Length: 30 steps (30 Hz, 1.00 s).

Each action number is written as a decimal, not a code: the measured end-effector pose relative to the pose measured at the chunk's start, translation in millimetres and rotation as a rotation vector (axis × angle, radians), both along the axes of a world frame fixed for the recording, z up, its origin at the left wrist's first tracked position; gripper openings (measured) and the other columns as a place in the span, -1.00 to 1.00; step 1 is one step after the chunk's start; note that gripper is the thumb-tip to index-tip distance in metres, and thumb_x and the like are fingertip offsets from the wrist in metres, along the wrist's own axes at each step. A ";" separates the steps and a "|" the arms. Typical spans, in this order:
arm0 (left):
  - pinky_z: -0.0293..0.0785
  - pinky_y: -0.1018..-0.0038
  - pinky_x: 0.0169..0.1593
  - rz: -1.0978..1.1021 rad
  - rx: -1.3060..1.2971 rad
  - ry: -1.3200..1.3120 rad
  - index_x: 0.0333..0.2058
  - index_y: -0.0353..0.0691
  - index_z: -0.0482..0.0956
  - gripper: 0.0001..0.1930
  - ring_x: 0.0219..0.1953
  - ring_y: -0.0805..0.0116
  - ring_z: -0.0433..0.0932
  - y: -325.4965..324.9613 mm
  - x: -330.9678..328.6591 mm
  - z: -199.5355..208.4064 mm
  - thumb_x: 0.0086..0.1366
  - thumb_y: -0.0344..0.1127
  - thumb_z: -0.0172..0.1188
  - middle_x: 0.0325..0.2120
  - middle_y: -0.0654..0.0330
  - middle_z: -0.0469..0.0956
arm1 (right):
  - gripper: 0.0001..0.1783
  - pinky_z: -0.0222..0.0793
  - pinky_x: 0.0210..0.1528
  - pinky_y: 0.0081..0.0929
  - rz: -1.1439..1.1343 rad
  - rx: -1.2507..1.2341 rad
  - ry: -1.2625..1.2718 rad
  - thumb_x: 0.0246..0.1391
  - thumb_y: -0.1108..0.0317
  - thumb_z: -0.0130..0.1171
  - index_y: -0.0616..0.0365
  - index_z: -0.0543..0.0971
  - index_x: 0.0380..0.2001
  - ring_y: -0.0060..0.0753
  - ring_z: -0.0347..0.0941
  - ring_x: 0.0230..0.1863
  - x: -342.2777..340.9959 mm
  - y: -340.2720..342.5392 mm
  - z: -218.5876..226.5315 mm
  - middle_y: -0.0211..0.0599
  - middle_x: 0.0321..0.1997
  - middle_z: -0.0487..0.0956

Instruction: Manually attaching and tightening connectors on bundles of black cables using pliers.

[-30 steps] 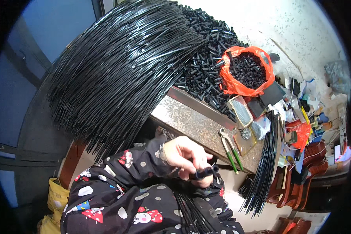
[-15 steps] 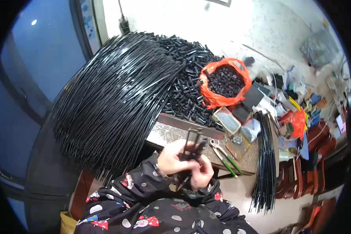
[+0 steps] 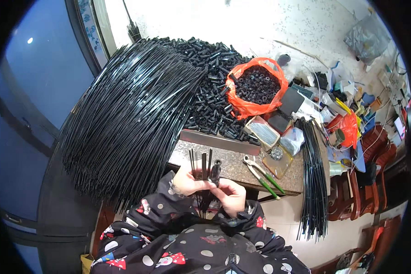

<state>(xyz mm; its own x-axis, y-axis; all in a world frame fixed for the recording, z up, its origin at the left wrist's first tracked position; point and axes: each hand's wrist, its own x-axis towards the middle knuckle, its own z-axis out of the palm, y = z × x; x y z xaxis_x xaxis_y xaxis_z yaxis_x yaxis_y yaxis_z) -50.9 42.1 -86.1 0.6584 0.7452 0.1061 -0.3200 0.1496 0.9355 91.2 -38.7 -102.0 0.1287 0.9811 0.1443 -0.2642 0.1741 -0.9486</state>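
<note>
Several thin black rods (image 3: 203,165) stand upright in my left hand (image 3: 187,181), whose fingers are closed round them. Their lower ends run down in front of my jacket. A short black tubular piece (image 3: 216,171) with a rounded tip rises beside the rods. My right hand (image 3: 232,196) pinches this piece near its lower end, and the two thumbs almost meet there. How the piece joins the rods, if at all, is hidden by my fingers. Both hands are just off the front edge of the speckled tabletop (image 3: 230,157).
A large heap of black rods (image 3: 123,123) lies at left, beside piled black tubular pieces (image 3: 214,109) behind a metal strip (image 3: 219,141). Small black parts fill a red bag (image 3: 255,109). Green-handled pincers (image 3: 264,177), a clear box (image 3: 264,132) and another rod bundle (image 3: 313,182) are to the right.
My hands were closer together and blurred; they now sit slightly apart. The rods have come upright in my left hand, and the tubular piece shows clearly at my right fingertips. The view has shifted slightly.
</note>
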 end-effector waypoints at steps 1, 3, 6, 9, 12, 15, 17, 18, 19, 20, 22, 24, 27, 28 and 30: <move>0.40 0.50 -0.24 -0.040 0.023 0.001 -0.33 -0.35 0.47 -0.70 -0.36 0.42 0.49 0.9 -2.3 -2.6 -0.12 -0.64 0.23 -0.46 0.19 0.50 | -0.86 0.32 -0.26 -0.70 0.068 0.017 -0.007 -0.11 0.64 0.15 0.32 0.50 -0.39 -0.69 0.39 -0.34 3.8 -0.6 -0.6 -0.40 -0.38 0.53; 0.41 0.45 -0.23 -0.165 0.011 -0.053 -0.33 -0.35 0.47 -0.69 -0.33 0.37 0.50 6.6 -5.7 -3.3 -0.14 -0.65 0.24 -0.42 0.17 0.50 | -0.85 0.32 -0.26 -0.70 0.195 0.049 -0.005 -0.11 0.60 0.17 0.32 0.50 -0.38 -0.70 0.39 -0.34 12.0 1.6 -0.8 -0.40 -0.39 0.53; 0.42 0.43 -0.21 -0.076 0.072 -0.101 -0.33 -0.35 0.47 -0.70 -0.30 0.34 0.50 9.5 -4.1 -6.5 -0.13 -0.60 0.27 -0.40 0.16 0.50 | -0.86 0.29 -0.27 -0.71 0.018 0.069 -0.146 -0.12 0.62 0.17 0.29 0.51 -0.40 -0.69 0.37 -0.35 0.5 3.0 -0.2 -0.39 -0.37 0.52; 0.43 0.42 -0.18 0.020 0.002 -0.042 -0.31 -0.37 0.48 -0.71 -0.33 0.31 0.53 4.1 -0.4 -9.5 -0.09 -0.55 0.27 -0.45 0.16 0.52 | -0.84 0.29 -0.28 -0.72 -0.183 0.059 -0.186 -0.13 0.63 0.18 0.28 0.50 -0.40 -0.70 0.36 -0.37 -17.3 0.4 0.6 -0.42 -0.40 0.51; 0.43 0.44 -0.19 -0.098 0.003 -0.037 -0.31 -0.36 0.48 -0.69 -0.31 0.31 0.52 10.9 -6.5 -7.9 -0.12 -0.55 0.29 -0.42 0.15 0.52 | -0.79 0.31 -0.26 -0.69 -0.020 0.103 -0.008 -0.14 0.65 0.18 0.29 0.49 -0.34 -0.69 0.37 -0.34 -6.9 4.2 -0.2 -0.38 -0.36 0.52; 0.42 0.44 -0.19 -0.206 0.104 -0.105 -0.32 -0.35 0.49 -0.69 -0.27 0.30 0.51 21.8 -9.3 -15.0 -0.13 -0.57 0.29 -0.38 0.12 0.50 | -0.77 0.33 -0.23 -0.68 0.134 -0.004 0.028 -0.14 0.65 0.17 0.30 0.49 -0.31 -0.65 0.41 -0.31 3.7 7.1 -0.9 -0.35 -0.34 0.54; 0.42 0.43 -0.19 -0.107 -0.013 -0.113 -0.32 -0.35 0.49 -0.69 -0.28 0.30 0.51 14.5 -7.7 -15.7 -0.13 -0.56 0.29 -0.39 0.12 0.50 | -0.79 0.34 -0.21 -0.64 0.037 0.077 0.001 -0.13 0.67 0.15 0.30 0.49 -0.34 -0.65 0.41 -0.30 -6.4 8.2 2.5 -0.36 -0.33 0.53; 0.43 0.42 -0.19 -0.064 -0.031 -0.095 -0.32 -0.34 0.49 -0.69 -0.27 0.31 0.50 12.5 -7.9 -17.5 -0.13 -0.56 0.29 -0.38 0.12 0.50 | -0.79 0.34 -0.21 -0.64 0.039 0.073 0.001 -0.13 0.67 0.15 0.30 0.49 -0.34 -0.65 0.41 -0.30 -7.0 7.9 0.1 -0.36 -0.33 0.53; 0.42 0.47 -0.21 -0.087 -0.023 -0.099 -0.31 -0.32 0.49 -0.69 -0.30 0.39 0.49 12.1 -9.3 -16.1 -0.12 -0.56 0.28 -0.38 0.18 0.51 | -0.80 0.34 -0.22 -0.65 0.036 0.042 -0.008 -0.12 0.67 0.14 0.30 0.49 -0.34 -0.65 0.41 -0.31 -7.2 8.0 -3.5 -0.37 -0.33 0.53; 0.40 0.52 -0.23 -0.111 -0.015 -0.102 -0.30 -0.31 0.49 -0.69 -0.32 0.48 0.48 13.5 -10.3 -14.8 -0.10 -0.57 0.27 -0.38 0.24 0.51 | -0.81 0.34 -0.22 -0.65 0.033 0.012 -0.016 -0.11 0.67 0.13 0.30 0.49 -0.34 -0.65 0.41 -0.31 -7.2 8.4 -7.9 -0.37 -0.33 0.53; 0.41 0.52 -0.23 -0.169 0.084 -0.152 -0.30 -0.31 0.49 -0.68 -0.33 0.45 0.49 20.3 -11.2 -19.3 -0.12 -0.57 0.28 -0.40 0.23 0.51 | -0.80 0.34 -0.23 -0.65 0.164 0.007 0.003 -0.12 0.66 0.14 0.29 0.49 -0.34 -0.66 0.41 -0.32 1.3 9.6 -12.1 -0.39 -0.34 0.53; 0.42 0.50 -0.22 -0.167 0.027 -0.115 -0.29 -0.30 0.47 -0.66 -0.34 0.43 0.50 20.7 -13.3 -24.9 -0.12 -0.54 0.31 -0.42 0.23 0.52 | -0.79 0.33 -0.22 -0.65 0.164 -0.031 0.018 -0.12 0.66 0.14 0.29 0.49 -0.33 -0.64 0.41 -0.30 -0.4 9.4 -12.0 -0.37 -0.33 0.52; 0.43 0.49 -0.21 -0.129 -0.035 -0.146 -0.27 -0.30 0.45 -0.63 -0.33 0.43 0.50 17.7 -9.2 -30.9 -0.13 -0.51 0.33 -0.42 0.23 0.52 | -0.79 0.33 -0.21 -0.64 0.040 0.152 -0.095 -0.11 0.64 0.15 0.31 0.49 -0.31 -0.61 0.41 -0.28 -7.6 10.8 -20.3 -0.33 -0.30 0.52; 0.43 0.49 -0.21 -0.134 -0.041 -0.146 -0.27 -0.30 0.45 -0.63 -0.33 0.43 0.50 17.6 -8.0 -31.9 -0.13 -0.51 0.33 -0.42 0.23 0.52 | -0.79 0.33 -0.21 -0.64 0.036 0.147 -0.095 -0.11 0.64 0.15 0.31 0.49 -0.31 -0.61 0.41 -0.28 -11.2 10.7 -22.8 -0.33 -0.30 0.52; 0.44 0.49 -0.26 -0.079 -0.083 -0.139 -0.34 -0.31 0.46 -0.63 -0.36 0.40 0.51 17.5 -7.2 -33.0 -0.18 -0.46 0.38 -0.46 0.22 0.49 | -0.78 0.33 -0.20 -0.63 -0.080 0.167 -0.094 -0.10 0.63 0.15 0.32 0.49 -0.30 -0.60 0.41 -0.27 -18.1 10.7 -26.1 -0.30 -0.27 0.52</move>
